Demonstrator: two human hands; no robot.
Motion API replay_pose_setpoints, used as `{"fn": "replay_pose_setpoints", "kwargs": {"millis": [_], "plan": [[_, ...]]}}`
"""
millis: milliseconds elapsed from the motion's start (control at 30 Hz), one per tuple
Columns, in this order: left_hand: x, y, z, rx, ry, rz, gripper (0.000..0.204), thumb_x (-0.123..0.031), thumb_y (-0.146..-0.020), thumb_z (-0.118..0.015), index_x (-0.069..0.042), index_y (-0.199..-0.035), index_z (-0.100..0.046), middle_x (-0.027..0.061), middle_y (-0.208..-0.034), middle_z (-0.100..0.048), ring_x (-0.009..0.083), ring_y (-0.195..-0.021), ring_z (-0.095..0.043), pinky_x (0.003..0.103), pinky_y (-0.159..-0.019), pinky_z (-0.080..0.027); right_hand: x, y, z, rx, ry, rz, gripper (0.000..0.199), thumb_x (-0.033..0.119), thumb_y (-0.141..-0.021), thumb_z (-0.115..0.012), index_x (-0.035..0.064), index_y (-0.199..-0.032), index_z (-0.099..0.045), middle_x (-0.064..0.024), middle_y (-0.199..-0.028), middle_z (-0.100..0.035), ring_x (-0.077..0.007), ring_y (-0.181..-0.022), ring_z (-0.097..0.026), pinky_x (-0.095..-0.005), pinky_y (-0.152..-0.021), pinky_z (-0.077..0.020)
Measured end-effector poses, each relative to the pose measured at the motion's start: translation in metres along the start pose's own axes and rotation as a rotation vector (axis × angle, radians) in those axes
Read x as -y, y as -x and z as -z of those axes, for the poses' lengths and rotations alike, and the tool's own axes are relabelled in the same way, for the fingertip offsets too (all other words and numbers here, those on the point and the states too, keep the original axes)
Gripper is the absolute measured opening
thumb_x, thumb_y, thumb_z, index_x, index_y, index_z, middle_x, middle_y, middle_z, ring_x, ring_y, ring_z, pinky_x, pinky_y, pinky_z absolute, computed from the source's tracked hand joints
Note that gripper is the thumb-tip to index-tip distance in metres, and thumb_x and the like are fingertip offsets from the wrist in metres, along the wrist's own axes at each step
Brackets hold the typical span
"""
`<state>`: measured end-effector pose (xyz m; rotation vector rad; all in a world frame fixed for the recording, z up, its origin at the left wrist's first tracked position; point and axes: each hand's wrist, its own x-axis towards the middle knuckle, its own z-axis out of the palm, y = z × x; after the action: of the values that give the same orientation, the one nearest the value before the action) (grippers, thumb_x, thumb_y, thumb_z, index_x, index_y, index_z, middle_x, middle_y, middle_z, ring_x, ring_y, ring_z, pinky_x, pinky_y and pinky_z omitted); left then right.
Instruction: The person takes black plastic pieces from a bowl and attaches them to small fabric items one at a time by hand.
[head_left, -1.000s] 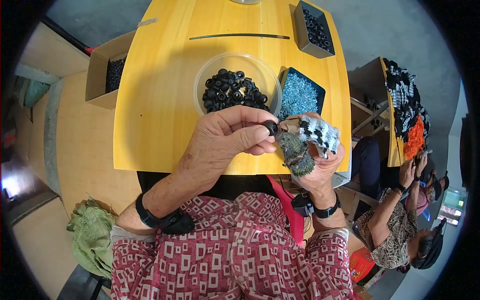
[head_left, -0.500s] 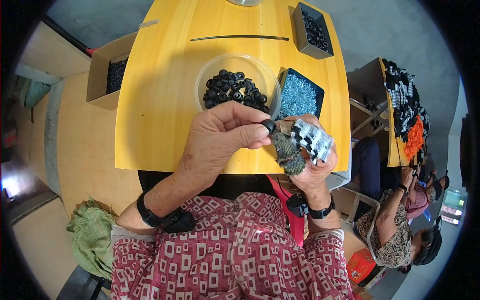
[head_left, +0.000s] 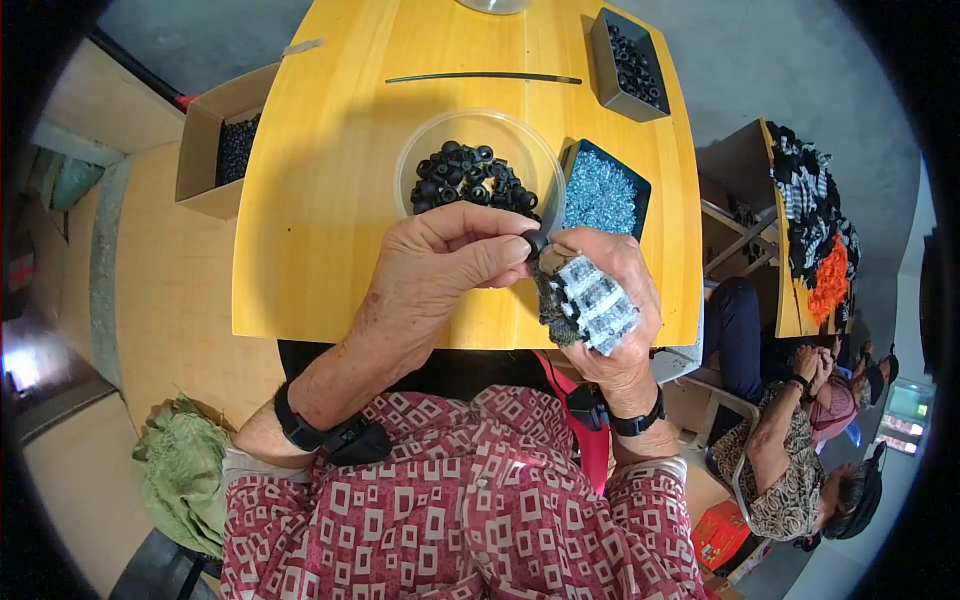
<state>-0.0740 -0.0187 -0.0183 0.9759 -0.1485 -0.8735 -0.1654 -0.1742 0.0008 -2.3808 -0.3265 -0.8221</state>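
My left hand (head_left: 440, 265) pinches a small round black part (head_left: 535, 242) between thumb and fingertips, above the table's near edge. Curled close against it is my right hand (head_left: 620, 290), its fingers closed. Cloth covers wrap some of those fingers: a black-and-white checked one (head_left: 600, 305) and a dark grey-green knitted one (head_left: 553, 305). Whatever the right fingers hold is hidden behind the cloth. Just beyond my hands stands a clear round tub (head_left: 403, 165) with several black ring-like parts (head_left: 465, 175). Beside it is a dark tray of small clear bluish pieces (head_left: 600, 195).
The yellow wooden table (head_left: 310, 230) bears a thin black rod (head_left: 485, 77) and a grey box of black parts (head_left: 607, 70). A cardboard box (head_left: 200, 160) is at the left. On the right, a person (head_left: 785, 450) sits near another table piled with cloth (head_left: 815, 210).
My right hand has turned and moved slightly left, so the checked cloth now faces more upward and hides more of the knitted cover. My left hand keeps its pinch on the black part.
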Motion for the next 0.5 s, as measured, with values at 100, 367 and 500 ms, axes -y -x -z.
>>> {"fn": "replay_pose_setpoints", "kwargs": {"millis": [100,367,500], "plan": [[0.0016,-0.0008,0.0010,-0.027,0.029,0.031,0.017,-0.011,-0.085,-0.068,-0.005,-0.101,-0.065,0.0033,-0.088,-0.067,0.0082,-0.077,-0.063,0.019,-0.070,-0.054,-0.0021,0.0010,-0.0028,0.001,0.041,0.030,0.028,0.000,-0.062,-0.069,-0.0041,-0.088,-0.061,-0.0183,-0.097,-0.061,-0.0316,-0.082,-0.063,-0.0377,-0.067,-0.0535],[-0.0009,-0.0022,0.0056,-0.018,0.003,0.083,0.015,-0.009,-0.085,-0.068,-0.003,-0.098,-0.065,0.0043,-0.089,-0.067,0.0087,-0.078,-0.063,0.020,-0.070,-0.054,-0.0024,0.0040,-0.0025,0.050,0.057,0.053,0.031,0.003,-0.062,-0.071,-0.0085,-0.090,-0.062,-0.0203,-0.100,-0.062,-0.0331,-0.085,-0.064,-0.0380,-0.069,-0.0547],[0.0015,-0.0003,0.0038,-0.005,-0.028,0.003,0.017,-0.011,-0.086,-0.067,-0.004,-0.102,-0.065,0.0031,-0.089,-0.066,0.0081,-0.077,-0.062,0.020,-0.070,-0.053,-0.0021,0.0017,-0.0006,0.056,0.020,0.043,0.030,0.003,-0.062,-0.071,-0.0077,-0.088,-0.062,-0.0202,-0.100,-0.062,-0.0329,-0.086,-0.064,-0.0374,-0.069,-0.0548]]}}
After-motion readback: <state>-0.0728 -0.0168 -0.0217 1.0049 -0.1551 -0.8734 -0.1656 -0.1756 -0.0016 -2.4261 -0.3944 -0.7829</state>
